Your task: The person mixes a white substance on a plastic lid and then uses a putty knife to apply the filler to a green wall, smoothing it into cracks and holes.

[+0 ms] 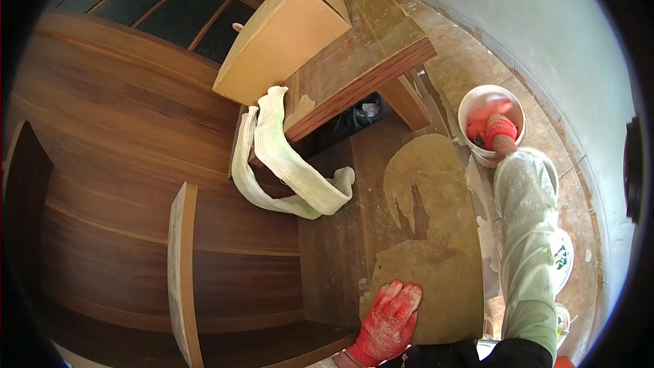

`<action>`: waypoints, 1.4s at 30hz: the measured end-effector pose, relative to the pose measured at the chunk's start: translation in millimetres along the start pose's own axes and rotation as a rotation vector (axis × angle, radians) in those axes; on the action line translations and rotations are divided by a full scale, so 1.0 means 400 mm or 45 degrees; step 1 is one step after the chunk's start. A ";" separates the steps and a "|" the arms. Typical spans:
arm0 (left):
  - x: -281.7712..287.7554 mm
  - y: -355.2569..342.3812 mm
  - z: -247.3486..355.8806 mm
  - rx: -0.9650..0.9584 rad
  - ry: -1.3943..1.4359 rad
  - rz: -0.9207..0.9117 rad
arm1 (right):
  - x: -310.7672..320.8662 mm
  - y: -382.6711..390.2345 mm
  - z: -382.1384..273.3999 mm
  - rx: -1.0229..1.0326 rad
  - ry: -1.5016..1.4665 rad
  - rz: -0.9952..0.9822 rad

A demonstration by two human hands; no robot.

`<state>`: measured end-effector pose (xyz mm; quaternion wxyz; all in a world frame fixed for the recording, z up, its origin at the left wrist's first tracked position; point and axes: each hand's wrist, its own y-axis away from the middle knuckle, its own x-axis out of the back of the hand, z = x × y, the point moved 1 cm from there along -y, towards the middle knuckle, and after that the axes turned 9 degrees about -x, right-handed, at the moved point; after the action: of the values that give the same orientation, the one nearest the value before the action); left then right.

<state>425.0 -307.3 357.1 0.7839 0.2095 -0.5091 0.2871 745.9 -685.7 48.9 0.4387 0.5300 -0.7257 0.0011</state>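
Note:
My left hand (389, 324), in a dusty red work glove, rests palm down on a brown wooden surface (334, 252), its fingers stretched out. Beneath and beyond it spreads an irregular tan patch (436, 259), which looks like a coating or thin sheet on the wood. My right arm, in a pale, stained sleeve, reaches forward to a white bucket (521, 138). Inside the bucket is my red-gloved right hand (496, 121); its fingers are smeared by motion, and whether they hold anything cannot be made out.
A long off-white ribbed cloth (289, 163) drapes over the wooden furniture. Behind it, a tan box (286, 34) stands on a raised wooden top (361, 54). An upright board (182, 272) rises at left. More white containers (563, 262) stand by the pale wall (545, 41).

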 end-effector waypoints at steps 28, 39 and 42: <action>-0.073 0.074 0.011 -0.215 -0.153 0.611 | 0.646 1.139 -0.253 0.126 0.503 0.536; -0.080 0.436 0.182 -0.554 0.212 0.805 | 0.361 2.336 0.086 0.188 0.478 0.683; -0.075 0.559 0.224 -0.883 0.139 0.620 | 0.262 2.434 0.176 0.076 0.279 0.557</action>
<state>206.3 -202.9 373.0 0.7431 -0.2083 -0.5680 0.2861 -54.4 -372.4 523.7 0.4882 0.3697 -0.7710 0.1747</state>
